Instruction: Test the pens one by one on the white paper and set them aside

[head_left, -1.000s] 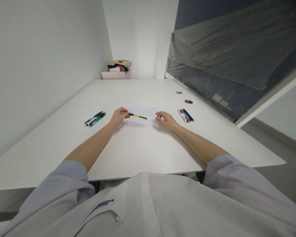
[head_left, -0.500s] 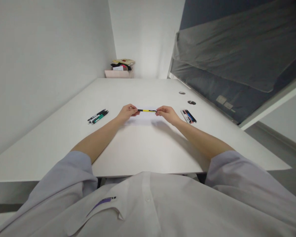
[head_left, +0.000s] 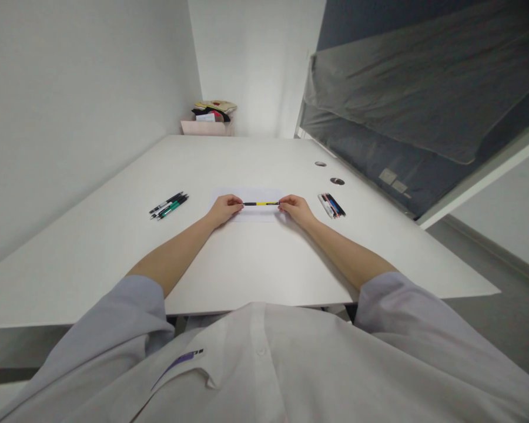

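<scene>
Two ends of a yellow-and-black pen (head_left: 261, 204) are pinched, one by the left hand (head_left: 224, 210), the other by the right hand (head_left: 297, 208); both hands are nearly closed, and nothing but the pen is gripped. It is held crosswise over a sheet of white paper (head_left: 260, 216); whether the paper is touched by it cannot be told. On the white table (head_left: 255, 264), black and green pens (head_left: 170, 205) are grouped to the left, while white, pink, blue and black pens (head_left: 332, 205) are laid side by side to the right.
</scene>
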Demonstrator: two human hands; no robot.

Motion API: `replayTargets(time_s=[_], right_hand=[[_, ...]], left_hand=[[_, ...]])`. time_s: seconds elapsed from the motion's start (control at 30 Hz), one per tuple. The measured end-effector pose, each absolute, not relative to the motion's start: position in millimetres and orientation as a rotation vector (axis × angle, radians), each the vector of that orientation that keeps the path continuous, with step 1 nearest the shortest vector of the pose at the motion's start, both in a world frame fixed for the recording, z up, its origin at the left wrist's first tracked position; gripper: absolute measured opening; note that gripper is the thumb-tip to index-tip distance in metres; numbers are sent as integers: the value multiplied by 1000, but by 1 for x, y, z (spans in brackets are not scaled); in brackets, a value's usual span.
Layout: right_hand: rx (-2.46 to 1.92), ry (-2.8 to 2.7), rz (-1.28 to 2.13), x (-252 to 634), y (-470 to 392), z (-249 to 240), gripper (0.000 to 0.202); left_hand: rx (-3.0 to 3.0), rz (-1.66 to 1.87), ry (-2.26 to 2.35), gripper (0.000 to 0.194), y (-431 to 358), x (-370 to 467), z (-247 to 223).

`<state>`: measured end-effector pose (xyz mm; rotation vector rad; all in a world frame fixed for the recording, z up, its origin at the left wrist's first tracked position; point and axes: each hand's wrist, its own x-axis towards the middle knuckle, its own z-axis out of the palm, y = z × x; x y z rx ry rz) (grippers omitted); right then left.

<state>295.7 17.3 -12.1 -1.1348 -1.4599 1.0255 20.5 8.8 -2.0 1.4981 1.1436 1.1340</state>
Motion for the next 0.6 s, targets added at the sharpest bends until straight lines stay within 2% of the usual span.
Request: replayTargets(time_s=[0.6], right_hand=[[-1082, -1356, 1180, 294, 15, -9, 18]], left_hand=[[1273, 1253, 1110, 27, 9, 23, -1]])
